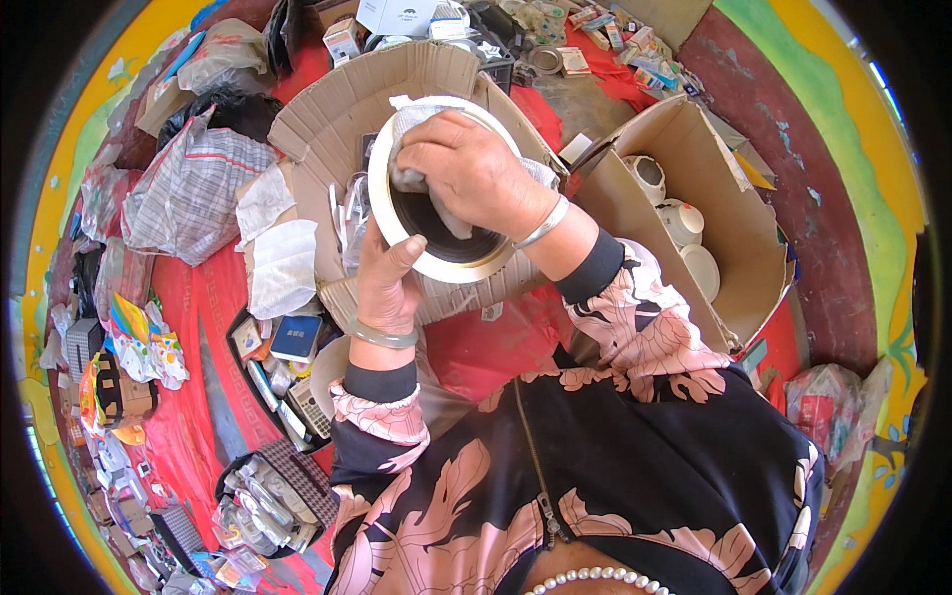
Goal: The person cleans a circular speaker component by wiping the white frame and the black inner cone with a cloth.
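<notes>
A round pot with a wide white rim and a dark inside tilts toward me, over an open cardboard box. My left hand is closed on its near left rim, thumb on top. Bunched in my closed right hand is a pale grey cloth, pressed against the pot's inner wall at the upper left. Part of the cloth hangs below my fingers inside the pot. My right hand covers much of the opening, and the pot's outside is mostly hidden.
The cardboard box beneath holds small items. At right, another box contains several white ceramic vessels. A plaid bag lies left. Dark containers of small goods stand lower left on red sheeting. Packages crowd the back.
</notes>
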`<state>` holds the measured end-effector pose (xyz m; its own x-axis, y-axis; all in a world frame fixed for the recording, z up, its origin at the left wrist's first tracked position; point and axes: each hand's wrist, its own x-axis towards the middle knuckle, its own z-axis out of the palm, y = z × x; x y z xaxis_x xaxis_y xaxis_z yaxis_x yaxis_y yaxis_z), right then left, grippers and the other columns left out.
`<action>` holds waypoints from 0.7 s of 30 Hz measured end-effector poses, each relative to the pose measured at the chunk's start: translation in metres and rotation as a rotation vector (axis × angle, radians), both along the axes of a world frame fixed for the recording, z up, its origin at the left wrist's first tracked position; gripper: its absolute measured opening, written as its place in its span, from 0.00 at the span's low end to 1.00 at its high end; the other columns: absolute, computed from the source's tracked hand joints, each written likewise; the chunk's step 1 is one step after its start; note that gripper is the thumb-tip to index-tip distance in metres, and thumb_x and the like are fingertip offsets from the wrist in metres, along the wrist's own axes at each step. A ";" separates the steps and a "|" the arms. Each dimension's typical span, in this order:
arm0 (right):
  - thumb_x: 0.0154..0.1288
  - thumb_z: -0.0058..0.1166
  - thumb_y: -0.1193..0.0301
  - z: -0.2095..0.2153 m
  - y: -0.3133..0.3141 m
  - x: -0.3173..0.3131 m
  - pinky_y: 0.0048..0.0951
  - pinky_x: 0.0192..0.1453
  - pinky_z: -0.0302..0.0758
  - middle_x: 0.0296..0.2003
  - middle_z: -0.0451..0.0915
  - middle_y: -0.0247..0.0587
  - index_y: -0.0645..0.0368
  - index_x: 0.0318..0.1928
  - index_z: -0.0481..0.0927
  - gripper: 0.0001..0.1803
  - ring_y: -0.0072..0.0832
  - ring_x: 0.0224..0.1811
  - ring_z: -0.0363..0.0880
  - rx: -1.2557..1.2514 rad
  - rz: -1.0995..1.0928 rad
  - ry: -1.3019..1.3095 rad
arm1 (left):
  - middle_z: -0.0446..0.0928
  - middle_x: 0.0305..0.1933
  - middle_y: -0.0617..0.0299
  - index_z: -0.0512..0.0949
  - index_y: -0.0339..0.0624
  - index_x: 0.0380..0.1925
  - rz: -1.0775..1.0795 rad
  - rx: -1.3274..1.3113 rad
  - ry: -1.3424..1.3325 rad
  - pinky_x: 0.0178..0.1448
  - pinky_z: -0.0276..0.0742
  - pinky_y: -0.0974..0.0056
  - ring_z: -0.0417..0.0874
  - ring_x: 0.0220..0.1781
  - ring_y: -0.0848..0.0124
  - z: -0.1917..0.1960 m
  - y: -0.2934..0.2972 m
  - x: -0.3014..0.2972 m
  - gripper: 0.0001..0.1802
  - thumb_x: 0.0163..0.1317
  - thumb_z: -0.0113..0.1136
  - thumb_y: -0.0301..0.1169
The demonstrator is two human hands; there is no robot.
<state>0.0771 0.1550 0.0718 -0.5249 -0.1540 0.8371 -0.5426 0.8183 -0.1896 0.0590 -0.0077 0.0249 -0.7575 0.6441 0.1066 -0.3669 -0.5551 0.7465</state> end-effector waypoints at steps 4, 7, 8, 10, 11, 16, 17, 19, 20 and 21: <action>0.41 0.54 0.78 -0.007 0.019 -0.006 0.32 0.39 0.75 0.33 0.78 0.38 0.57 0.30 0.78 0.11 0.39 0.37 0.76 0.065 -0.239 -0.002 | 0.71 0.53 0.57 0.63 0.35 0.56 0.012 -0.011 0.025 0.60 0.67 0.62 0.72 0.55 0.66 -0.001 -0.002 -0.001 0.38 0.44 0.68 0.28; 0.41 0.56 0.72 -0.008 0.033 -0.002 0.33 0.38 0.75 0.30 0.76 0.38 0.56 0.24 0.78 0.05 0.38 0.38 0.75 0.138 -0.385 -0.106 | 0.71 0.53 0.58 0.64 0.35 0.56 0.043 0.013 -0.010 0.60 0.67 0.62 0.72 0.54 0.66 -0.003 0.001 -0.002 0.37 0.45 0.68 0.30; 0.41 0.55 0.73 -0.007 0.039 0.000 0.33 0.38 0.75 0.30 0.76 0.38 0.55 0.24 0.79 0.05 0.38 0.38 0.75 0.172 -0.439 -0.201 | 0.71 0.53 0.58 0.64 0.35 0.56 0.056 0.030 -0.020 0.60 0.67 0.62 0.72 0.54 0.66 -0.002 0.002 -0.003 0.37 0.45 0.68 0.30; 0.40 0.52 0.74 -0.002 0.046 0.007 0.34 0.37 0.75 0.31 0.77 0.39 0.55 0.26 0.79 0.07 0.38 0.38 0.76 0.235 -0.534 -0.396 | 0.71 0.53 0.58 0.64 0.35 0.56 0.094 0.058 -0.042 0.60 0.67 0.62 0.72 0.54 0.66 -0.003 0.000 -0.007 0.37 0.46 0.68 0.32; 0.42 0.51 0.73 0.004 0.050 0.015 0.35 0.37 0.75 0.31 0.77 0.40 0.54 0.26 0.80 0.07 0.39 0.36 0.77 0.256 -0.579 -0.601 | 0.71 0.53 0.59 0.64 0.36 0.57 0.107 0.058 -0.015 0.59 0.67 0.62 0.72 0.54 0.67 -0.001 -0.001 -0.008 0.36 0.47 0.67 0.33; 0.48 0.46 0.76 0.034 0.078 0.049 0.38 0.38 0.76 0.32 0.78 0.46 0.55 0.31 0.81 0.11 0.43 0.34 0.78 0.169 -0.877 -0.459 | 0.73 0.53 0.59 0.67 0.37 0.55 0.219 0.077 -0.028 0.59 0.70 0.61 0.73 0.55 0.65 -0.013 -0.009 -0.018 0.35 0.49 0.68 0.41; 0.52 0.45 0.76 0.037 0.082 0.051 0.37 0.39 0.75 0.32 0.77 0.47 0.57 0.33 0.80 0.10 0.44 0.34 0.78 0.048 -0.804 -0.205 | 0.73 0.53 0.59 0.67 0.37 0.54 0.231 0.082 -0.014 0.59 0.70 0.61 0.73 0.55 0.65 -0.012 -0.011 -0.018 0.35 0.49 0.68 0.41; 0.56 0.45 0.77 0.052 0.067 0.052 0.34 0.40 0.75 0.33 0.77 0.46 0.58 0.36 0.78 0.09 0.42 0.35 0.78 -0.061 -0.660 -0.047 | 0.72 0.53 0.59 0.67 0.37 0.54 0.232 0.097 -0.022 0.60 0.70 0.60 0.73 0.55 0.65 -0.009 -0.012 -0.017 0.35 0.49 0.68 0.41; 0.56 0.46 0.78 0.052 0.061 0.049 0.33 0.40 0.75 0.33 0.78 0.45 0.57 0.37 0.78 0.10 0.41 0.35 0.78 -0.116 -0.539 -0.012 | 0.72 0.53 0.59 0.67 0.37 0.54 0.239 0.104 -0.028 0.60 0.70 0.60 0.73 0.55 0.64 -0.009 -0.012 -0.017 0.35 0.48 0.68 0.42; 0.56 0.46 0.79 0.047 0.053 0.042 0.32 0.40 0.75 0.33 0.78 0.45 0.57 0.38 0.78 0.11 0.41 0.35 0.78 -0.129 -0.470 -0.039 | 0.72 0.54 0.58 0.67 0.37 0.54 0.249 0.107 -0.033 0.60 0.70 0.60 0.73 0.55 0.64 -0.008 -0.013 -0.017 0.36 0.48 0.68 0.42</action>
